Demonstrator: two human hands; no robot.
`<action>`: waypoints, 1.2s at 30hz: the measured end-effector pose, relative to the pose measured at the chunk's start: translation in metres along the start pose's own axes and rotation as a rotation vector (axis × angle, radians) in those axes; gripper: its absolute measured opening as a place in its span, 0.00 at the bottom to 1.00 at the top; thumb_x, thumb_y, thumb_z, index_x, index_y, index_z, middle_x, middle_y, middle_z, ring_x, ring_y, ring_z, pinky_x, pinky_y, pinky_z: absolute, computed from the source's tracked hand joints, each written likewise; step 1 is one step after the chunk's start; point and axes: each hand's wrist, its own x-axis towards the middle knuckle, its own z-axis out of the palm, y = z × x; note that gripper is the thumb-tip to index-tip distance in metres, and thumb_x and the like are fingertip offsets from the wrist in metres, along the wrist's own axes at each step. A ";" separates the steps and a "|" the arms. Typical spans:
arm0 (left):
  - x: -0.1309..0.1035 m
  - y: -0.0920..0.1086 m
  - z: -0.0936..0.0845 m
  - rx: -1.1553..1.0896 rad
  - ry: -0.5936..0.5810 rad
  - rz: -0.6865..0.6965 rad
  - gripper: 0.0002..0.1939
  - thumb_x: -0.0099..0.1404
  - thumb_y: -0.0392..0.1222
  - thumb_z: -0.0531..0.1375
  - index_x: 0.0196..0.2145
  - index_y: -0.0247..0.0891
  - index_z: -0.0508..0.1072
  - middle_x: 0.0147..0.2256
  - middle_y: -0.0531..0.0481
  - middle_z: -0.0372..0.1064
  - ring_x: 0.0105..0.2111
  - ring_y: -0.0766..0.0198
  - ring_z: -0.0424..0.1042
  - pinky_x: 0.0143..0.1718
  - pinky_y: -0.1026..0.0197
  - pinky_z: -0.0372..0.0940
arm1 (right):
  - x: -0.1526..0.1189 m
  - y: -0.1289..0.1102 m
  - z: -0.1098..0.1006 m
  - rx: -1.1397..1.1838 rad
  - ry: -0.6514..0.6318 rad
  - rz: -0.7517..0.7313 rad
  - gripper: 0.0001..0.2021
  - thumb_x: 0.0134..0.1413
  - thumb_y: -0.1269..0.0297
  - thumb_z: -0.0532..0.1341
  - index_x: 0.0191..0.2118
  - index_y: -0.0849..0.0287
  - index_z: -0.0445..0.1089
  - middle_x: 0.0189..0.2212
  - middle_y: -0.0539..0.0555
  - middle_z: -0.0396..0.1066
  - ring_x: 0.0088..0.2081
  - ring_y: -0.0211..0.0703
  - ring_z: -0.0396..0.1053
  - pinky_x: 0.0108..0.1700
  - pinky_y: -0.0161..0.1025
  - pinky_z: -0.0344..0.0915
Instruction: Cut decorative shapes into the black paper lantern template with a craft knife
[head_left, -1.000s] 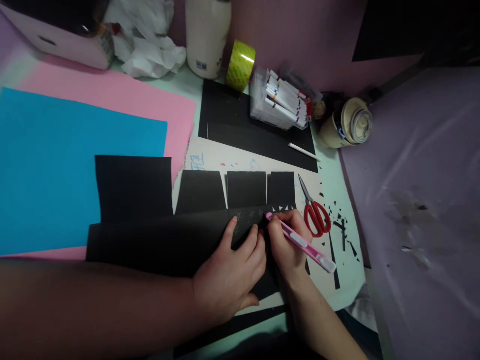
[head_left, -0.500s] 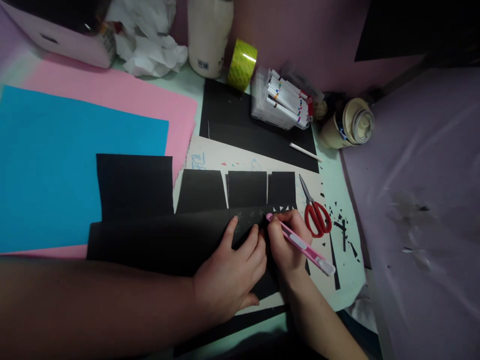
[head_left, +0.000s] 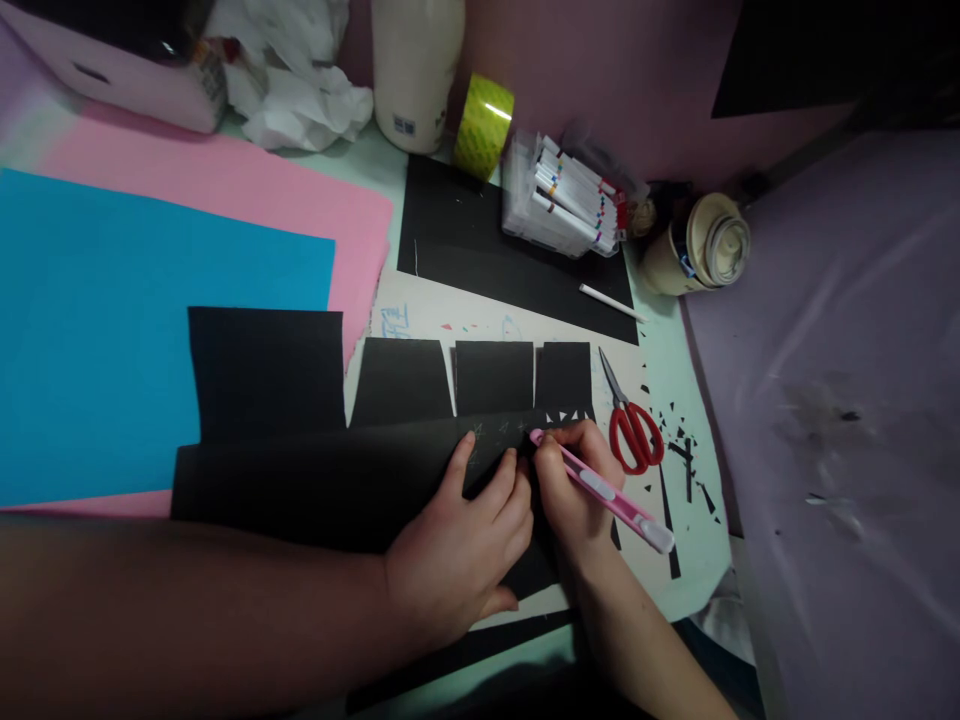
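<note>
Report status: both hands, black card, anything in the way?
Left hand resting on black card. Right hand gripping pink cutter, tip near pale marks. Red-handled scissors close beside right hand, not blocking tip.

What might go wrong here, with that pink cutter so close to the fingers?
The pink cutter in the right hand might slip toward the left hand, whose fingertips press nearby.
The black paper could tear between the small triangular notches, where little paper seems left.
</note>
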 end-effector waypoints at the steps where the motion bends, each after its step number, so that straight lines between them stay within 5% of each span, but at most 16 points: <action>1: 0.000 0.000 0.000 0.000 0.001 0.000 0.40 0.60 0.69 0.58 0.57 0.35 0.69 0.60 0.36 0.62 0.63 0.42 0.52 0.60 0.26 0.49 | 0.000 0.000 0.000 0.000 0.000 -0.002 0.07 0.48 0.70 0.61 0.23 0.57 0.64 0.17 0.44 0.63 0.19 0.34 0.59 0.23 0.32 0.58; 27: 0.001 -0.001 0.000 -0.021 -0.009 0.000 0.39 0.59 0.69 0.59 0.57 0.36 0.70 0.59 0.38 0.64 0.63 0.43 0.52 0.59 0.25 0.49 | -0.001 -0.001 -0.001 0.000 -0.029 -0.010 0.07 0.47 0.70 0.61 0.22 0.57 0.65 0.18 0.44 0.66 0.20 0.34 0.61 0.23 0.33 0.59; 34: 0.001 0.000 -0.001 0.022 0.002 -0.009 0.42 0.59 0.70 0.57 0.59 0.33 0.67 0.61 0.34 0.61 0.63 0.43 0.53 0.60 0.27 0.50 | -0.002 0.002 -0.004 0.121 0.129 -0.059 0.03 0.51 0.70 0.61 0.28 0.57 0.67 0.23 0.46 0.70 0.25 0.37 0.68 0.30 0.34 0.66; 36: 0.001 0.001 -0.002 0.026 0.003 -0.010 0.42 0.60 0.70 0.57 0.59 0.34 0.67 0.61 0.34 0.61 0.63 0.44 0.53 0.60 0.27 0.50 | 0.003 -0.001 -0.012 0.112 0.058 -0.045 0.02 0.52 0.70 0.61 0.30 0.57 0.68 0.24 0.46 0.71 0.26 0.36 0.69 0.30 0.34 0.66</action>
